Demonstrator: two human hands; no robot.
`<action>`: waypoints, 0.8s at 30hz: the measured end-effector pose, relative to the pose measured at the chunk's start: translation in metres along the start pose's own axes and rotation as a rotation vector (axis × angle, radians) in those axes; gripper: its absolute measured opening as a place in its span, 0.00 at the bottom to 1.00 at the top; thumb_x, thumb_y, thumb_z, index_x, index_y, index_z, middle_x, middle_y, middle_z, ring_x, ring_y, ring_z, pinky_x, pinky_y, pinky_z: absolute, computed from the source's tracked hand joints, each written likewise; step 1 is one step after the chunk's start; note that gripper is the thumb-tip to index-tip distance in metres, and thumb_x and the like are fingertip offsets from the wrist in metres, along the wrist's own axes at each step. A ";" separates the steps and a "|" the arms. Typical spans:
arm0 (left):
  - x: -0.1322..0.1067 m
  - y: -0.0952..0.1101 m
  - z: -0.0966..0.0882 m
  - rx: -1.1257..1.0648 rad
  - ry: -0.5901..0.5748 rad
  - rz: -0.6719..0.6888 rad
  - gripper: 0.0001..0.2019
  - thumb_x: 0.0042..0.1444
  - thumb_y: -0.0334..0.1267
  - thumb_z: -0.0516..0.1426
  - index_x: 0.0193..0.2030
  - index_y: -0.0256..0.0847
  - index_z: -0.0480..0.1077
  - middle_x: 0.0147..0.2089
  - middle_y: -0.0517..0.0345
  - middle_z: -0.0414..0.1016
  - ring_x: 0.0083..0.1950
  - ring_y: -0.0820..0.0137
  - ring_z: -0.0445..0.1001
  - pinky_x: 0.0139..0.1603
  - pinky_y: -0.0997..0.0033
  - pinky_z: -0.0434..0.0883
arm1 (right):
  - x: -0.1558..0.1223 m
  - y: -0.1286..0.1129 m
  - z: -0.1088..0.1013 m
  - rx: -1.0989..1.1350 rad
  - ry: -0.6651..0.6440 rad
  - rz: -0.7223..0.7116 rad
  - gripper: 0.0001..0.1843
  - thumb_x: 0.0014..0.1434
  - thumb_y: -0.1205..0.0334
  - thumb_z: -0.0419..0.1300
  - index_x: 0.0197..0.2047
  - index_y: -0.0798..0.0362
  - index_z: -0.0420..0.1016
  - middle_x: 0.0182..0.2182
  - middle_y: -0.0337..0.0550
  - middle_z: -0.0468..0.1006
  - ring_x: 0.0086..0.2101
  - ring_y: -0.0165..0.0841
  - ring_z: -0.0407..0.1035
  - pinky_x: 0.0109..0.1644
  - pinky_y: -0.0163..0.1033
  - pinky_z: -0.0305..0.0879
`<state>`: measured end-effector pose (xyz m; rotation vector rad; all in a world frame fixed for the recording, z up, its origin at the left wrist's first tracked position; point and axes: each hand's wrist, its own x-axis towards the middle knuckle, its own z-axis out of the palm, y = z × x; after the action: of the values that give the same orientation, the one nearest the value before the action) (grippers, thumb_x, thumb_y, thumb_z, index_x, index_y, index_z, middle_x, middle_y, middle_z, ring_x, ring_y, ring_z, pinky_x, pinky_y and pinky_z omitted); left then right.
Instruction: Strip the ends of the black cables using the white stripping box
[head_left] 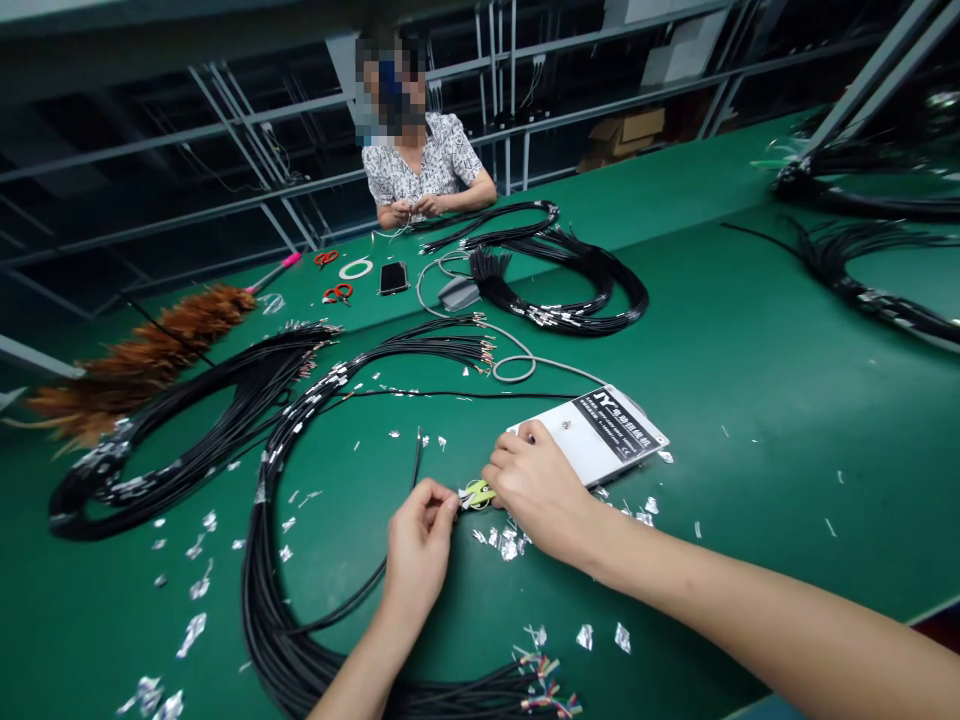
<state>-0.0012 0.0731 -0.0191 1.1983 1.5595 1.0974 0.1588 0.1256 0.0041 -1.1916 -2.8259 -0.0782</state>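
Note:
My left hand [420, 545] is pinched shut on the end of a thin black cable [415, 462] that rises away from my fingers. My right hand [536, 485] is closed around a small yellow-green cutter [477, 493], whose tip meets the cable end at my left fingertips. Both hands rest low over the green table [750, 400]. Silver foil scraps [504, 543] lie just under them. A white control box [600, 432] with a black label sits right behind my right hand.
Large bundles of black cables [225, 420] curve across the left and front, with coloured wire ends [547, 690] near the front edge. A feather duster [142, 355] lies far left. Another person [424, 165] works opposite, beside scissors [337, 293], a tape roll [355, 268], a phone [393, 277] and more cables [570, 280].

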 end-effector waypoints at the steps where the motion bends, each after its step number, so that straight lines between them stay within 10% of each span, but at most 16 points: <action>1: 0.000 -0.001 0.000 0.007 0.002 0.000 0.11 0.50 0.44 0.58 0.24 0.39 0.65 0.21 0.66 0.61 0.22 0.75 0.58 0.22 0.77 0.55 | 0.001 -0.001 -0.001 -0.001 0.001 0.003 0.07 0.59 0.71 0.61 0.29 0.53 0.74 0.26 0.42 0.77 0.37 0.38 0.65 0.40 0.46 0.49; 6: 0.001 -0.004 -0.001 0.035 0.000 0.009 0.11 0.50 0.44 0.57 0.25 0.40 0.65 0.21 0.65 0.62 0.22 0.74 0.59 0.23 0.77 0.57 | -0.008 -0.001 -0.011 0.074 0.099 -0.006 0.06 0.56 0.63 0.66 0.35 0.55 0.74 0.34 0.45 0.80 0.45 0.42 0.67 0.46 0.47 0.50; 13: 0.001 -0.007 -0.003 0.044 -0.014 0.027 0.12 0.51 0.46 0.58 0.26 0.39 0.67 0.22 0.64 0.64 0.23 0.74 0.60 0.24 0.76 0.57 | -0.083 0.023 -0.018 0.363 0.589 0.221 0.08 0.64 0.71 0.54 0.44 0.52 0.70 0.46 0.43 0.80 0.50 0.37 0.69 0.51 0.45 0.54; 24: 0.000 -0.010 -0.013 0.101 0.029 0.052 0.13 0.52 0.46 0.58 0.26 0.39 0.66 0.23 0.62 0.65 0.24 0.73 0.62 0.24 0.76 0.59 | -0.098 0.015 0.007 0.274 0.692 0.172 0.10 0.62 0.76 0.54 0.36 0.50 0.68 0.44 0.37 0.83 0.48 0.40 0.71 0.51 0.47 0.54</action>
<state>-0.0157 0.0694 -0.0252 1.3027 1.6306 1.0849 0.2377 0.0671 -0.0111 -1.0733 -2.0559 -0.0724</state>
